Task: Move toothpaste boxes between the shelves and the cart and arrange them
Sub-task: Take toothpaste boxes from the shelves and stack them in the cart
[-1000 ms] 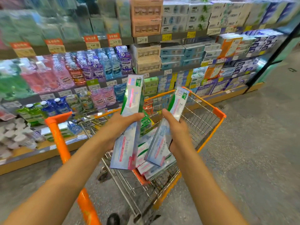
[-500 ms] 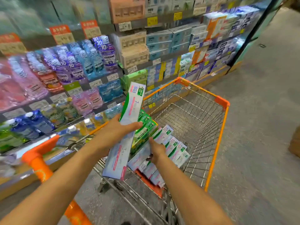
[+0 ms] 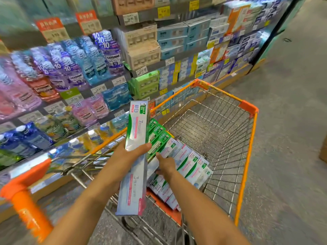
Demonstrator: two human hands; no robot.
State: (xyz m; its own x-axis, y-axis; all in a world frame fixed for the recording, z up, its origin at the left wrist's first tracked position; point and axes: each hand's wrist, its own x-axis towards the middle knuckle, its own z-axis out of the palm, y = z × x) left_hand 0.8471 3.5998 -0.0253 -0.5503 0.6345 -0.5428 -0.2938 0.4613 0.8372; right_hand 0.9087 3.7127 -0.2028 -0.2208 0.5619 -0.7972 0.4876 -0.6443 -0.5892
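Observation:
My left hand (image 3: 123,160) grips a long white, green and pink toothpaste box (image 3: 134,190), held nearly upright over the near left corner of the orange wire cart (image 3: 246,106). Inside the cart lies a row of matching white toothpaste boxes (image 3: 189,163), with a few green boxes (image 3: 157,135) stacked beside them on the left. My right hand (image 3: 167,167) is down in the cart and rests on the white boxes with its fingers stretched out. The lower part of that row is hidden by my right forearm.
Shelves on the left carry mouthwash bottles (image 3: 99,59); stacked toothpaste boxes (image 3: 177,38) fill the shelves behind the cart. The cart's orange handle (image 3: 23,191) is at lower left. The far half of the cart basket (image 3: 212,124) is bare wire. Grey floor (image 3: 292,138) extends right.
My right hand brought its toothpaste box down into the cart and laid it with the row. My left hand kept its box upright. The view swung right and down.

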